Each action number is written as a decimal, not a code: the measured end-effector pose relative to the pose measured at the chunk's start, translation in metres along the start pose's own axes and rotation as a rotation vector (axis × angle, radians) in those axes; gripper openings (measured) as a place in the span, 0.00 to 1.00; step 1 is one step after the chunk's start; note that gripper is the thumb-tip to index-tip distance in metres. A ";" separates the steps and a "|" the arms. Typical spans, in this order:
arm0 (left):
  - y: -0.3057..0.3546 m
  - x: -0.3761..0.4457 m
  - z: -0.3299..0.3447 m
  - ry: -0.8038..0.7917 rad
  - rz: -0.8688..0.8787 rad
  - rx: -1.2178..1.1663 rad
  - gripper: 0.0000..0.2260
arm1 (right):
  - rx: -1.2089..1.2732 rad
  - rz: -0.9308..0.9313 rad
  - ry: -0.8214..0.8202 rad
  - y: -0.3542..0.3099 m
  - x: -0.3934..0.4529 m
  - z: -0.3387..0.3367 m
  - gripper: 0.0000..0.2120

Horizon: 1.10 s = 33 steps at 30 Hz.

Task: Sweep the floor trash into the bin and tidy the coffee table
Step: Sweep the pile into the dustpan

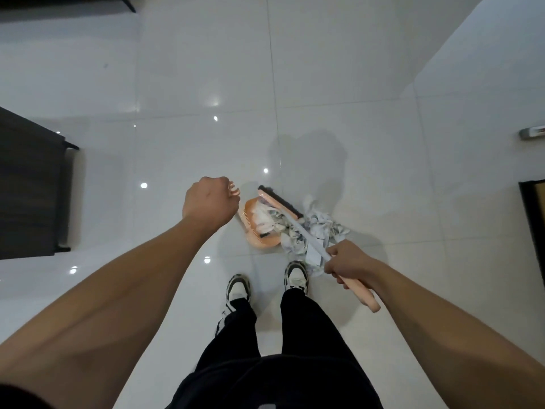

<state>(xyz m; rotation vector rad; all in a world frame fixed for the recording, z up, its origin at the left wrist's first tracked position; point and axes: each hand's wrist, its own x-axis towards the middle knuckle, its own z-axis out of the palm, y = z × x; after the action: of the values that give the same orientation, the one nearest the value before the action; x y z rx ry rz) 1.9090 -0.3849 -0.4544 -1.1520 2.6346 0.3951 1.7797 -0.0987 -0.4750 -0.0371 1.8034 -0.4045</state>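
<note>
1. Shoes (296,276) & dark trousers, near centre: person stands on the glossy white tile floor (354,69), right toe just beside the near edge of the trash. Risk: a step fwd kicks scraps back out.

2. Right hand (348,265), near right: grip closed round the peach broom handle (358,290), white shaft running up-left to the broom head (280,203). Risk: too hard a stroke flicks light paper over the pan's back wall; too shallow an angle rides over it.

3. Trash (317,231), centre: crumpled white/grey paper & tissue, part heaped in the dustpan, most lying on the floor just right of it. Loose, light; prob. springs back out if pan is tilted early.

4. Dustpan (250,224), peach, on the floor left of the broom head, mouth toward the trash. Looks near full; overflow likely w/ the rest pushed in.

5. Left hand (210,202), centre-left: grip closed in a fist on the ribbed peach top of the dustpan handle (235,191). Risk: pan slides on slick tile if not held firm.

6. Table (29,184), dark, far left: not yet tidied, judged. Bin: not in view.
</note>
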 end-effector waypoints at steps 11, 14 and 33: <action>-0.032 -0.003 -0.003 0.013 0.030 -0.070 0.10 | 0.221 0.063 -0.044 -0.009 -0.019 0.083 0.26; -0.041 -0.011 -0.003 0.024 0.064 -0.064 0.11 | 0.281 0.040 -0.016 -0.007 -0.031 0.085 0.26; -0.113 -0.075 -0.007 -0.173 -0.093 -0.189 0.11 | 0.616 -0.010 0.289 0.009 -0.097 0.128 0.10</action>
<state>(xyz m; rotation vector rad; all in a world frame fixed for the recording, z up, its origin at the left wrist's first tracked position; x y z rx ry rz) 2.0421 -0.4099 -0.4410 -1.2303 2.4257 0.7048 1.9290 -0.0997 -0.4141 0.4614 1.8856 -0.9966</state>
